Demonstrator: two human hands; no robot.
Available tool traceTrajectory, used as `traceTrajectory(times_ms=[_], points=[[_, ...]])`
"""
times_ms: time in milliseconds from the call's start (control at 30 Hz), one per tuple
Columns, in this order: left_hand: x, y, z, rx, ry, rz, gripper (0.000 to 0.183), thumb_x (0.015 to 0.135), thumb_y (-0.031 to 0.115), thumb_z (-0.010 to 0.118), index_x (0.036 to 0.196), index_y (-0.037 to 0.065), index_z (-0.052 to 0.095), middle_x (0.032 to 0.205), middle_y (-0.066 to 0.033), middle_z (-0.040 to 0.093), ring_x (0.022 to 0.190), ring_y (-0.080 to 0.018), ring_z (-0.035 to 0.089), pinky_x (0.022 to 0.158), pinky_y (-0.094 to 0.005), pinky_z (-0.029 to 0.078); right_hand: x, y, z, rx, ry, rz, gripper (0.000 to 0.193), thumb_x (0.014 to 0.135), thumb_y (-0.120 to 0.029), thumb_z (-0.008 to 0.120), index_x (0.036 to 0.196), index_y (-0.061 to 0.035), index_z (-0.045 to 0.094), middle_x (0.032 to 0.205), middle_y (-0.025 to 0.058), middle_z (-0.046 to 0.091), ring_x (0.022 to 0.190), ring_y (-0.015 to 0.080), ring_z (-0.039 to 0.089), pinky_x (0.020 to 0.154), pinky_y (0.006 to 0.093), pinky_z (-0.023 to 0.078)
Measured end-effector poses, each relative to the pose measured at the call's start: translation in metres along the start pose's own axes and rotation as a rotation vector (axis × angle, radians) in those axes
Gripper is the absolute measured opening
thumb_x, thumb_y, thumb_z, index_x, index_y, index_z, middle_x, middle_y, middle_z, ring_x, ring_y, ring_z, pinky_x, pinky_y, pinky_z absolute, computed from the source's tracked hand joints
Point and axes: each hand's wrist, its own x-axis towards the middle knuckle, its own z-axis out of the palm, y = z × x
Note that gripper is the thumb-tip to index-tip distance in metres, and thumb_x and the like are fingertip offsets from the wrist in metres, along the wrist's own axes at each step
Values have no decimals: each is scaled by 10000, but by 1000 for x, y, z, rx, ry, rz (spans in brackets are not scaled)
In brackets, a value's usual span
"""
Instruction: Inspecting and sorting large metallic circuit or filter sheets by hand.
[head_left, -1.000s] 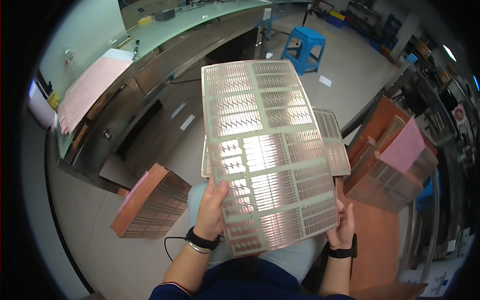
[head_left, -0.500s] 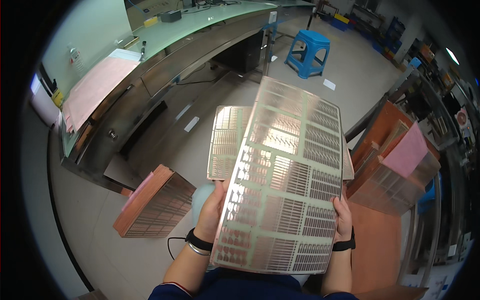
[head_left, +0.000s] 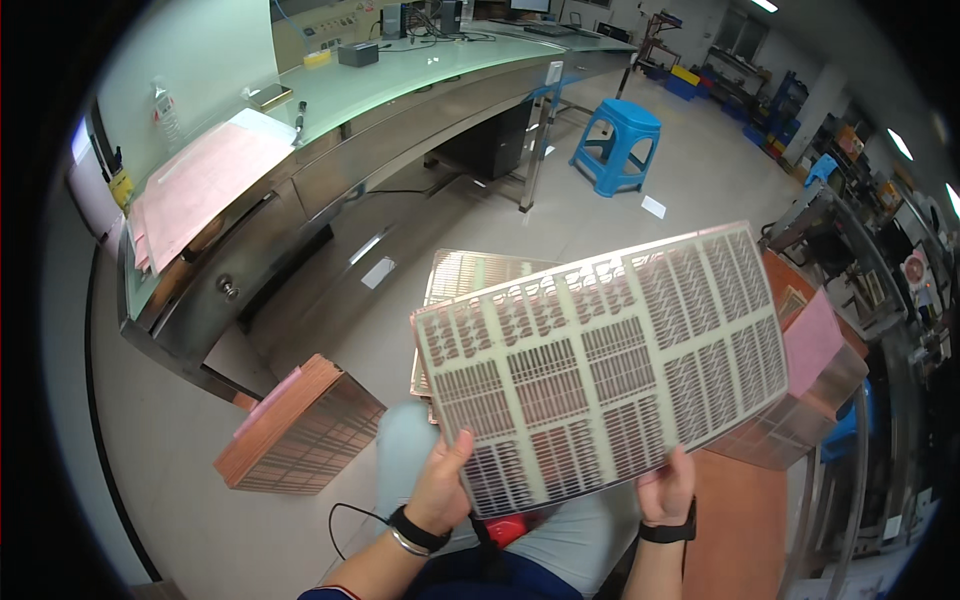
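Panel (head_left: 600, 370) partly hides rear panel (head_left: 475, 268) | coppery stack (head_left: 305, 430) left | blue stool (head_left: 620, 145) beyond

Panel (head_left: 600, 365): metallic copper-grey and pale green, patterned in rectangular blocks of fine repeated bars, divided by plain green bands. Stacked boards (head_left: 300, 430): reddish-brown edges, a darker barred face. Tabletop (head_left: 400, 75): pale green. Paper sheets (head_left: 215, 185): pink. Stool (head_left: 627, 122): uniform bright blue. Trousers (head_left: 398, 450): pale blue-grey. Wristband (head_left: 418, 530): black.

A board (head_left: 610, 370) spans the hands (head_left: 443, 488), a stack (head_left: 305, 430) left of them, a stool (head_left: 622, 150) beyond, and, ahead-left, sheets (head_left: 215, 185) on the counter (head_left: 430, 62).
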Motion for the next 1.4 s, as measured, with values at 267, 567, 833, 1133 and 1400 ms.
traceTrajectory(times_ms=[267, 567, 833, 1133, 1400], points=[[-4, 39, -30, 291, 199, 200, 286, 949, 182, 471, 1175, 8, 498, 1108, -88, 591, 998, -156, 566, 858, -299, 467, -12, -95, -59, 39, -11, -349, 417, 976, -242, 388, 1254, 67, 416, 1273, 189, 493, 1165, 257, 499, 992, 421, 426], [-11, 72, -55, 607, 355, 292, 249, 964, 155, 434, 1070, -25, 568, 987, -59, 627, 883, -114, 581, 813, -257, 458, -20, -97, -36, -710, 122, -146, 463, 972, -280, 410, 1178, 125, 498, 1062, 146, 615, 912, 159, 597, 814, 267, 467], [-12, 77, -82, 757, 406, 253, 231, 951, 116, 442, 1071, -34, 570, 984, -56, 625, 882, -109, 572, 809, -245, 442, -18, -82, -33, -714, 208, -83, 370, 966, -227, 431, 1108, 89, 559, 991, 111, 633, 848, 126, 593, 766, 239, 462], [-12, 82, -77, 793, 404, 324, 233, 962, 162, 454, 1053, -19, 568, 961, -43, 621, 851, -98, 566, 781, -238, 442, -23, -82, -25, -730, 169, -110, 394, 966, -246, 440, 1142, 88, 551, 1006, 113, 638, 857, 125, 596, 773, 233, 465], [-13, 82, -50, 705, 376, 485, 252, 979, 223, 427, 1023, 5, 546, 954, -24, 593, 868, -94, 550, 802, -248, 439, -27, -83, -35, -722, 101, -180, 388, 942, -262, 509, 1163, 57, 528, 1054, 98, 618, 920, 132, 577, 819, 263, 451]])
